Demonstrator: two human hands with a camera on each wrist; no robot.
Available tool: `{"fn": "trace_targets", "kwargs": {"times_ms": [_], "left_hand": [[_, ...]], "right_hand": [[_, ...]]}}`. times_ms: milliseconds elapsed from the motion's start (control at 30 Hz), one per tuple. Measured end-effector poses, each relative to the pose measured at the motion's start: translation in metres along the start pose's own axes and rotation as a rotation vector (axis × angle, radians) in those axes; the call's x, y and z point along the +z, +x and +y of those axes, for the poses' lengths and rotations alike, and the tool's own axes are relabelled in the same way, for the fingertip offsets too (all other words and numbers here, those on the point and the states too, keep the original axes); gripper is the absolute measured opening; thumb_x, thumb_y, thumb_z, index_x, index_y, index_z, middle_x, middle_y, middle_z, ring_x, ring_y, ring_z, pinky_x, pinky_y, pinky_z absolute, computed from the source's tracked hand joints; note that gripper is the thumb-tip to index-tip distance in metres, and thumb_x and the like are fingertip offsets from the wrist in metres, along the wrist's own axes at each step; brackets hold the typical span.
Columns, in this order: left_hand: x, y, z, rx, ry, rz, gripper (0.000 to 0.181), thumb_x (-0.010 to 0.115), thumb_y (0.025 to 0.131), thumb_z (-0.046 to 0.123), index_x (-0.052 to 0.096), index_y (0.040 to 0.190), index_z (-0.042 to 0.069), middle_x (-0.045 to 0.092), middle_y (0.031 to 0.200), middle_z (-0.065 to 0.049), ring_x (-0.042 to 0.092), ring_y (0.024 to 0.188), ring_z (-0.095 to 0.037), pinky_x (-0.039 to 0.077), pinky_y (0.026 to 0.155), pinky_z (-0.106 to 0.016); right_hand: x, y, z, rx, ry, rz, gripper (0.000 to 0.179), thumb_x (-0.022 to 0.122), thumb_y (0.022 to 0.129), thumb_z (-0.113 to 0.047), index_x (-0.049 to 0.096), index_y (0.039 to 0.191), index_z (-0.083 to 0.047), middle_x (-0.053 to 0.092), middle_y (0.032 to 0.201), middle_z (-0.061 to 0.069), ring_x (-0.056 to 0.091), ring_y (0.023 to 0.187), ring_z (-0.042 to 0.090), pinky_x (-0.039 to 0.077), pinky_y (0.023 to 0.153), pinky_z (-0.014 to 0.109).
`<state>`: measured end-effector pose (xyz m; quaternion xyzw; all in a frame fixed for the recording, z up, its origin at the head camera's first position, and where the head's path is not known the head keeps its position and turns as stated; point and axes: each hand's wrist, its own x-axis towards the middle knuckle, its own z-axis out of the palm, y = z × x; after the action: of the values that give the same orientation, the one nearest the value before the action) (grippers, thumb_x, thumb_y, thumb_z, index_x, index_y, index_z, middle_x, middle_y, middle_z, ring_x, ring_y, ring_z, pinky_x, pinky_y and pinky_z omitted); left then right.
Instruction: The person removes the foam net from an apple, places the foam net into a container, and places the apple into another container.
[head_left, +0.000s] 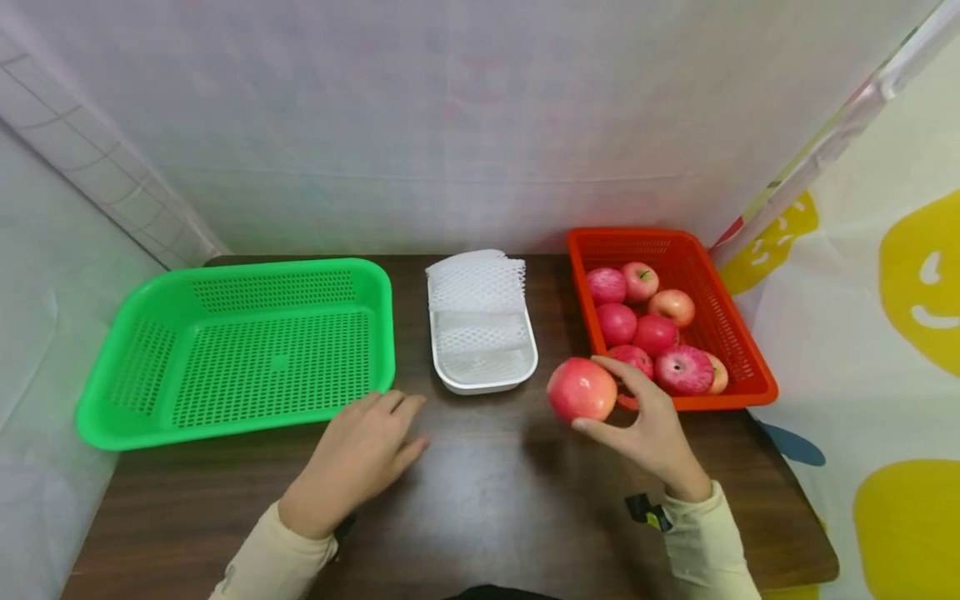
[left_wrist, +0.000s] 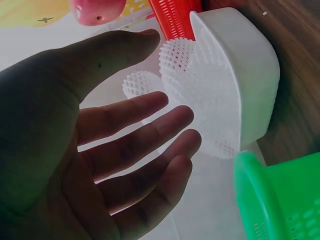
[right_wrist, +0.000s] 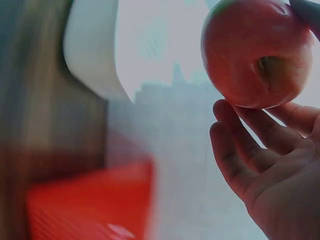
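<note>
My right hand (head_left: 648,425) grips a red apple (head_left: 582,390) between thumb and fingers, held up in front of the red basket (head_left: 759,392). In the right wrist view the apple (right_wrist: 257,55) shows its stem hollow, with the fingertips under its side. Several more apples (head_left: 656,333) lie in the red basket. My left hand (head_left: 360,454) is empty, its fingers relaxed and spread, by the near right corner of the green basket (head_left: 386,333). A white tray (head_left: 486,387) between the two baskets holds white foam net sleeves (head_left: 480,283); it also shows beyond the left fingers in the left wrist view.
Under everything is a dark wood-grain table (head_left: 480,467). A pale curtain (head_left: 450,125) hangs right behind the baskets and tray. More cloth with yellow shapes (head_left: 915,283) hangs at the right side.
</note>
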<state>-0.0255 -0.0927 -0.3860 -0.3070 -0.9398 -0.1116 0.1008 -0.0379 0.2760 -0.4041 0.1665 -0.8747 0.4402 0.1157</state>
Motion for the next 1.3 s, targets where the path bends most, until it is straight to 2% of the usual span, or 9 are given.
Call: {"fn": "trace_targets", "kwargs": {"times_ms": [100,200,333,467,667,833,933,1067,1300], "left_hand": [[0.002,-0.002,0.0,-0.01,-0.015,-0.014,0.048,0.083,0.081,0.031,0.068,0.115,0.0,0.069,0.103,-0.011,0.066,0.089,-0.028,0.054,0.084,-0.045],[0.004,-0.005,0.0,-0.014,-0.03,-0.017,0.048,0.083,0.081,0.031,0.068,0.114,0.001,0.069,0.103,-0.011,0.066,0.089,-0.028,0.054,0.083,-0.044],[0.006,-0.007,0.0,-0.015,-0.042,-0.022,0.048,0.085,0.079,0.031,0.068,0.112,0.001,0.069,0.101,-0.011,0.065,0.088,-0.028,0.054,0.081,-0.043],[0.006,-0.008,0.001,-0.021,-0.04,-0.048,0.048,0.084,0.079,0.033,0.069,0.112,0.001,0.068,0.101,-0.01,0.065,0.087,-0.027,0.053,0.083,-0.043],[0.007,-0.008,0.003,-0.033,-0.031,-0.075,0.048,0.083,0.081,0.036,0.069,0.112,0.002,0.068,0.1,-0.01,0.064,0.087,-0.026,0.053,0.085,-0.043],[0.008,-0.01,0.003,-0.055,-0.032,-0.092,0.047,0.083,0.08,0.037,0.069,0.112,0.004,0.068,0.099,-0.009,0.063,0.085,-0.026,0.054,0.079,-0.043],[0.008,-0.01,0.003,-0.057,-0.03,-0.1,0.047,0.082,0.081,0.037,0.069,0.112,0.004,0.067,0.098,-0.008,0.062,0.083,-0.026,0.053,0.075,-0.042],[0.007,-0.01,0.004,-0.058,-0.026,-0.111,0.048,0.081,0.082,0.039,0.07,0.113,0.004,0.067,0.098,-0.008,0.062,0.082,-0.025,0.053,0.075,-0.041],[0.005,-0.011,0.003,-0.072,-0.023,-0.117,0.049,0.081,0.081,0.04,0.07,0.114,0.005,0.068,0.102,-0.008,0.064,0.088,-0.026,0.053,0.085,-0.043]], "right_hand": [[-0.027,0.02,0.01,-0.026,-0.126,-0.015,0.078,0.095,0.066,-0.013,0.059,0.135,-0.011,0.063,0.124,0.002,0.059,0.098,0.013,0.051,0.078,0.02],[-0.059,0.05,0.022,-0.02,-0.261,-0.042,0.075,0.094,0.069,-0.022,0.059,0.134,-0.009,0.063,0.12,0.004,0.057,0.096,0.019,0.048,0.078,0.034],[-0.093,0.092,0.046,0.072,-0.387,-0.126,0.076,0.089,0.075,-0.035,0.055,0.134,-0.001,0.06,0.121,0.016,0.056,0.098,0.032,0.048,0.08,0.052],[-0.11,0.124,0.081,0.183,-0.474,-0.246,0.085,0.082,0.079,-0.049,0.048,0.135,0.006,0.055,0.124,0.025,0.053,0.105,0.042,0.045,0.088,0.06],[-0.11,0.149,0.123,0.292,-0.529,-0.393,0.089,0.078,0.081,-0.053,0.045,0.135,0.009,0.055,0.122,0.029,0.053,0.108,0.044,0.042,0.094,0.061],[-0.101,0.161,0.141,0.272,-0.575,-0.491,0.085,0.079,0.082,-0.046,0.046,0.132,0.013,0.058,0.115,0.031,0.053,0.105,0.044,0.043,0.094,0.06],[-0.098,0.165,0.144,0.268,-0.602,-0.534,0.089,0.078,0.082,-0.047,0.042,0.134,0.016,0.056,0.117,0.034,0.051,0.108,0.047,0.04,0.097,0.061],[-0.097,0.166,0.145,0.275,-0.611,-0.561,0.089,0.076,0.084,-0.045,0.038,0.136,0.017,0.053,0.12,0.037,0.049,0.112,0.049,0.038,0.099,0.062],[-0.1,0.16,0.125,0.225,-0.58,-0.483,0.077,0.071,0.091,-0.038,0.04,0.137,0.015,0.052,0.125,0.036,0.046,0.117,0.049,0.035,0.102,0.063]]}}
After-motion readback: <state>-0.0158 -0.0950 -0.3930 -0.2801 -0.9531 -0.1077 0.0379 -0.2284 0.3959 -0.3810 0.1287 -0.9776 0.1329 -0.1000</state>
